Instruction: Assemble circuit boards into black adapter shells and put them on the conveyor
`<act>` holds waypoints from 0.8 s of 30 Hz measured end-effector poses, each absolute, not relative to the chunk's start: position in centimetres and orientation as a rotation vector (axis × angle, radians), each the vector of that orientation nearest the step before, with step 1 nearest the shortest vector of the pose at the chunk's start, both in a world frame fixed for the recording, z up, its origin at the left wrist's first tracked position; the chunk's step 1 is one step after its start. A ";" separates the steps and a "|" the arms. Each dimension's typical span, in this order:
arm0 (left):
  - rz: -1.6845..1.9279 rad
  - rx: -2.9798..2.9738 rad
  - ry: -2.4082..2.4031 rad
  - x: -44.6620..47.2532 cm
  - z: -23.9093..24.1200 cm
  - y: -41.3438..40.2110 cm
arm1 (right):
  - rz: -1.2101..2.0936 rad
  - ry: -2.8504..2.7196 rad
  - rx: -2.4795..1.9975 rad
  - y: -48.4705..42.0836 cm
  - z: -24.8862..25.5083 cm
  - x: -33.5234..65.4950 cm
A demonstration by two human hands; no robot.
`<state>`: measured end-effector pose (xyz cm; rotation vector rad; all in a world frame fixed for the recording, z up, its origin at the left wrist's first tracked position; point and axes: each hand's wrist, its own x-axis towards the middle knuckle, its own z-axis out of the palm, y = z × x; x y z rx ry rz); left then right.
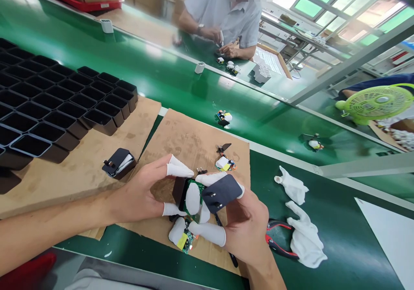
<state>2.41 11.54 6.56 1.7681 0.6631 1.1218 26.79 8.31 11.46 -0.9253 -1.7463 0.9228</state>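
Both hands wear white finger cots. My left hand point(142, 195) pinches a black charger housing with a green circuit board point(186, 195) from the left, thumb and finger closed on it. My right hand point(239, 221) grips a dark plug cover with metal prongs point(221, 193) pressed against that same assembly. Just below my hands, another circuit board with a white and yellow part point(183, 238) lies on the cardboard sheet point(190, 143). A finished black charger point(118, 163) rests on the left cardboard.
A black tray of empty cells point(48, 104) fills the left. Loose boards point(225, 164) lie on the cardboard and on the green conveyor point(224, 117). Red-handled cutters point(280, 238) and white gloves point(304, 234) lie at right. Another person works across the belt point(223, 18). A green fan point(377, 102) stands far right.
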 end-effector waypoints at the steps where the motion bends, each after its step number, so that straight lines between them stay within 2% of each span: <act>1: 1.123 1.762 0.657 2.5 6.7 11.6 | 0.915 -1.746 -0.931 8.2 11.3 26.8; 24: 1.154 1.805 0.635 2.5 6.6 11.7 | 0.829 -1.817 -0.958 8.3 10.7 26.8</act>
